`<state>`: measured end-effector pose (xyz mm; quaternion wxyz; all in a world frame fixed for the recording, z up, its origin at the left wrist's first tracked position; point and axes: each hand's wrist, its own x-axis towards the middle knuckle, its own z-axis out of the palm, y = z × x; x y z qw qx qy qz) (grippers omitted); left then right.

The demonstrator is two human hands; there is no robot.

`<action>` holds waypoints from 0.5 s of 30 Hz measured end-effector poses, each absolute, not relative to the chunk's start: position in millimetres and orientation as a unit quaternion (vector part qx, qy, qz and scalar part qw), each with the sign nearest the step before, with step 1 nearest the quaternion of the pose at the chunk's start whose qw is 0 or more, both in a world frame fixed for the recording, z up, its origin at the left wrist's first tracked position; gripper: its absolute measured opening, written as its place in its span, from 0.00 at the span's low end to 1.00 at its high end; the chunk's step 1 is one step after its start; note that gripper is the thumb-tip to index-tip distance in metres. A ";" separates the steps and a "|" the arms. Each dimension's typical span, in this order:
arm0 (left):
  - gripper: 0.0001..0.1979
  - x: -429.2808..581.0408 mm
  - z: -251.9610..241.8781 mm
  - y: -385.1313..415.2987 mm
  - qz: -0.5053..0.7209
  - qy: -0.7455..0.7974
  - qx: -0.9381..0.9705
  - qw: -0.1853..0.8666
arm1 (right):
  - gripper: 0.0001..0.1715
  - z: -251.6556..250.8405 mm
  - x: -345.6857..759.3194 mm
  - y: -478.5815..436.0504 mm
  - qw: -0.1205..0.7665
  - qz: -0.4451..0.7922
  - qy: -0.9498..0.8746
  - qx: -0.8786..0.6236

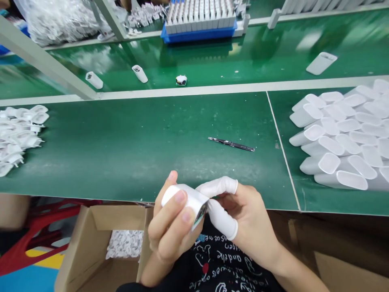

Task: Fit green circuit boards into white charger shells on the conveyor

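A white plastic charger housing [187, 200] is tilted in front of me, just past the table's near edge. Fingers of my left hand [172, 225] are wrapped round it. Its open end faces right and shows a dark and green part inside, partly hidden. My right hand [240, 215] wears white finger cots on thumb and forefinger, which pinch at the rim of that open end. Whether they hold a small part there is hidden. Black tweezers [231, 144] lie on the green table [136, 142] beyond my hands.
White empty housings [337, 144] stand packed at right; white plastic pieces [21, 132] pile at left. On the green belt [243, 65] sit several housings and a small circuit board [181, 80]. A blue tray [199, 35] stands behind. An open cardboard box [99, 263] is below left.
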<state>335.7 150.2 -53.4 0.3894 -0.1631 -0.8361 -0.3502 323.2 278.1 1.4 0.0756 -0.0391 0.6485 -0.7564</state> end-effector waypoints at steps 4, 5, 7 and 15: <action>0.32 326.7 -34.4 150.4 -0.372 -0.786 -0.177 0.460 | 0.06 2.5 320.9 292.7 0.130 -0.754 0.639 -0.083; 0.32 326.2 -33.0 150.6 -0.392 -0.787 -0.176 0.443 | 0.06 3.0 320.3 296.9 0.148 -0.756 0.631 -0.092; 0.32 327.2 -33.1 151.2 -0.428 -0.785 -0.178 0.411 | 0.07 4.5 319.2 303.8 0.175 -0.753 0.626 -0.101; 0.28 330.8 -33.4 146.7 -0.410 -0.803 -0.255 0.349 | 0.10 13.9 318.5 304.2 0.129 -0.647 0.737 -0.148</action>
